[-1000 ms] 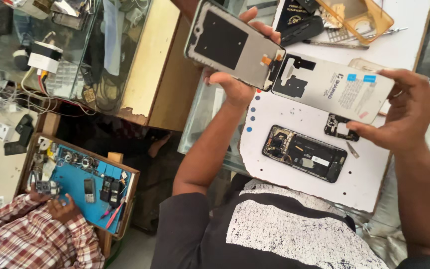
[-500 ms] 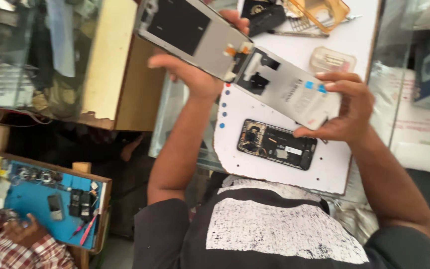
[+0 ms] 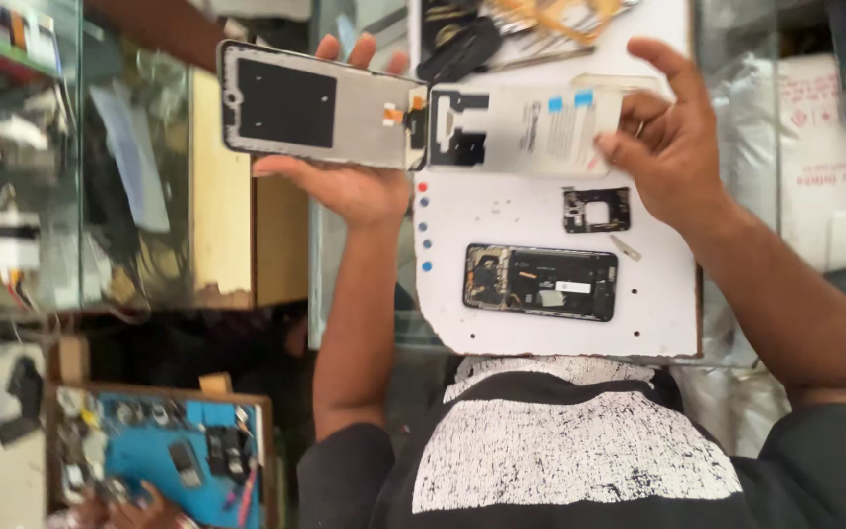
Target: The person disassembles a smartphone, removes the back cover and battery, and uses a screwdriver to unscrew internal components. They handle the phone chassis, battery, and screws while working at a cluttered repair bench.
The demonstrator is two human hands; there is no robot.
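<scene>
My left hand (image 3: 350, 186) holds up a phone display panel (image 3: 315, 108), grey back side toward me, with a black patch and an orange flex tab at its right end. My right hand (image 3: 673, 137) pinches a white sheet (image 3: 531, 127) with blue tabs and a black cut-out, held end to end against the panel. Below both, an opened phone body (image 3: 540, 282) lies on a white work board (image 3: 560, 328), its insides showing. A small black frame part (image 3: 596, 209) rests beside it.
Tools and dark parts (image 3: 462, 39) crowd the board's far end. A glass counter (image 3: 100, 176) with clutter stands at left. At lower left, another person's hand (image 3: 119, 509) rests by a blue repair mat (image 3: 178, 451) with several small parts. White packets (image 3: 824, 127) lie at right.
The panel and the white sheet have swung from a tilt to level in the view. Both hands kept their hold, and the view shifted toward the board.
</scene>
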